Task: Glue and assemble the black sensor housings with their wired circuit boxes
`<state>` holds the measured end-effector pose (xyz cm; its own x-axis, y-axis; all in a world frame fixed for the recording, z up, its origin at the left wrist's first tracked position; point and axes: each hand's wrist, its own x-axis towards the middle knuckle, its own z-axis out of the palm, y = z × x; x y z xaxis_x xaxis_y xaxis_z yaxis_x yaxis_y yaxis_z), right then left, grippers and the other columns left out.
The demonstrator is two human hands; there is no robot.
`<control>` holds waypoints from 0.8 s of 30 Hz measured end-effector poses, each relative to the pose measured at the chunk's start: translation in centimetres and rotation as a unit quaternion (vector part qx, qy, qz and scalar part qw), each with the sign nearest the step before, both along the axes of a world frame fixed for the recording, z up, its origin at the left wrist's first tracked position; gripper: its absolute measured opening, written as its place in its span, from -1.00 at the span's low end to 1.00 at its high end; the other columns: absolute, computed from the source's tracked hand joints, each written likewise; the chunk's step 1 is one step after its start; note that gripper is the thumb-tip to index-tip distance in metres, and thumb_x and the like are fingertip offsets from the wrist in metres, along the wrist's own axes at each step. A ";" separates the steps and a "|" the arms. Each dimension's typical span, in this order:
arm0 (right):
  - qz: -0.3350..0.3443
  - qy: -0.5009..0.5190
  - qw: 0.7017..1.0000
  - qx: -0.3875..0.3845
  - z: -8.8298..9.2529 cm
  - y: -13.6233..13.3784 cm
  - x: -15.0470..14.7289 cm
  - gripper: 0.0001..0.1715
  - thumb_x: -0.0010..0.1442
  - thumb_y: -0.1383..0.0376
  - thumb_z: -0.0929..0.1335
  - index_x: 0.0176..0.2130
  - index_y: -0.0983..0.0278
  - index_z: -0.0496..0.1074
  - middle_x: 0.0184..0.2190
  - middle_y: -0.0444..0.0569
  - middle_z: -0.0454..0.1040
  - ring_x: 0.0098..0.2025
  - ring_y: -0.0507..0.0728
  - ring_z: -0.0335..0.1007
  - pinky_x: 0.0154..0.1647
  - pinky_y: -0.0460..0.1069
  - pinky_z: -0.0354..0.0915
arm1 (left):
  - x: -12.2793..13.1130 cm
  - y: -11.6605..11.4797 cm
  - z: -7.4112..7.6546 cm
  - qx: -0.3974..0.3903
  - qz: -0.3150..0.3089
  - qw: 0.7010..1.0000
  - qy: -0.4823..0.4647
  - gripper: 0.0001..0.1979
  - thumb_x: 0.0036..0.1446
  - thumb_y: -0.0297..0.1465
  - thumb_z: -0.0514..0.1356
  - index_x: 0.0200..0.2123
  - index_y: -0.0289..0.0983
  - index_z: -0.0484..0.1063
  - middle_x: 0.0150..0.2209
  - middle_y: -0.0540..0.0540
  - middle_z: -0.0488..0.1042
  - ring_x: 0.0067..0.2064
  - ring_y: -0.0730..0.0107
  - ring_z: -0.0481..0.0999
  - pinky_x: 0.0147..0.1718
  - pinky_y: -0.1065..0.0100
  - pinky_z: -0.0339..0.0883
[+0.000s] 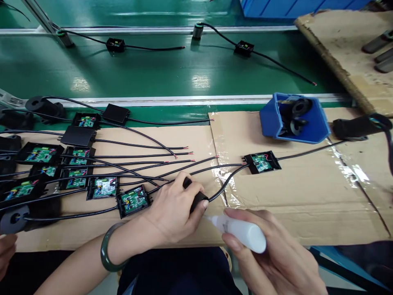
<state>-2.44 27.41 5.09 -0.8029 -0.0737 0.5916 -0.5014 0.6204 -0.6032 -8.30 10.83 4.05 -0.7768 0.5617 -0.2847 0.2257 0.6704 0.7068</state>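
Left hand (176, 207), a dark green bangle (107, 248) at its wrist: thumb and fingers closed on a small black plastic box (199, 200), held just above the brown cardboard sheet (285, 207), its face tilted; what lies inside it I cannot make out from where I stand.

Right hand (276, 250): fingers and thumb wrapped about a translucent white squeeze bottle (242, 233), lying aslant, its tapered nozzle pointing at the lower edge of the held box; whether the tip touches I cannot tell.

Black cable (229, 181), one: curving from the held box up towards an open black case with a green circuit board (263, 162), which lies on the cardboard to the right.

Blue plastic bin (269, 121), one: behind that case, containing black ring-shaped parts (301, 107).

Black cylindrical housing (353, 128), one: at right, beside the bin, a cable running to it from the open case.

Open black cases with green boards (133, 200), several: grouped at left, cables crossing over them, two flat black lids (116, 113) among them.

Green conveyor belt (153, 69): beyond the cardboard, bearing two cabled black boxes (244, 48), well apart.

Co-worker's hand (6, 248): at the left edge, partly seen.
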 end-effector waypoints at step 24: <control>0.017 0.002 1.000 0.019 -0.4 0.5 0.0 -0.74 0.16 0.53 0.40 -0.10 0.44 0.43 -0.33 0.04 0.48 -0.39 0.04 0.35 -0.55 -0.07 0.26 | 0.2 0.0 0.0 -0.001 -0.001 1.000 0.004 -0.69 0.33 -0.21 -0.05 -0.03 -0.22 0.36 -0.01 -0.15 0.25 -0.16 0.19 0.43 -0.16 0.01 0.40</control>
<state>-2.43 27.95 4.72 -0.7977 -0.1235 0.5902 -0.5241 0.6261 -0.5774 -8.09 10.83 4.07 -0.7777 0.5632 -0.2792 0.2328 0.6707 0.7043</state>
